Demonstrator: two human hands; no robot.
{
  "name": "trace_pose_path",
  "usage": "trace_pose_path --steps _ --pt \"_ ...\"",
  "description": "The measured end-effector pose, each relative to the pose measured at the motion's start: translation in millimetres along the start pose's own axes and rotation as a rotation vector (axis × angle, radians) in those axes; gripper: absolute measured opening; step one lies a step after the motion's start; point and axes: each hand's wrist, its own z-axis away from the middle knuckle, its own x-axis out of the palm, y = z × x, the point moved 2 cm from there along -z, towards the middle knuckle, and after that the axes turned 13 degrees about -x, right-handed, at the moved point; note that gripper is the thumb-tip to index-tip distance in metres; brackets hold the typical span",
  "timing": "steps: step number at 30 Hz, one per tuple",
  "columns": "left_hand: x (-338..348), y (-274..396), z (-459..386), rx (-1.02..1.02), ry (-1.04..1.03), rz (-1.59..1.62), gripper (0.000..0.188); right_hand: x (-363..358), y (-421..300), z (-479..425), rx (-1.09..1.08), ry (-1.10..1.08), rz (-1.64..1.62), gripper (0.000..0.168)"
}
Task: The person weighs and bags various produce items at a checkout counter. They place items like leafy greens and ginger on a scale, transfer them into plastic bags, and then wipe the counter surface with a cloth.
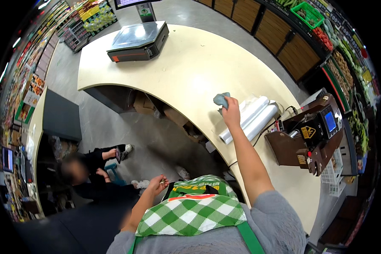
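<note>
My right hand (231, 113) grips a crumpled grey-blue cloth (221, 99) just over the cream curved counter (197, 66). Beside that hand, two rolls of clear plastic film or bags (257, 122) lie on the counter. Low in front of my body, my left hand (158, 184) is palm up, its fingers curled around some small scraps (162, 181) too tiny to name. It is away from the counter top, close to my green-and-white checked apron (190, 216).
A weighing scale (138, 39) stands at the counter's far end. To the right sits a brown machine (308, 136) with a blue display and a cable. Cardboard boxes (143, 104) fill shelving underneath. Another person (95, 177) sits at left holding a phone. Vegetable displays (343, 70) line the right.
</note>
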Motion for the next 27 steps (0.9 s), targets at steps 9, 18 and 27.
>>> trace_pose_path --steps 9,18,27 --pt "-36 89 16 0.143 -0.044 0.152 0.021 84 12 20 -0.019 -0.405 0.487 0.040" --pt "1 161 8 0.174 -0.136 0.194 0.019 121 60 -46 -0.074 -0.277 0.700 0.040" --pt "20 274 9 0.111 -0.081 0.109 0.020 173 166 -216 0.287 -0.251 0.744 0.032"
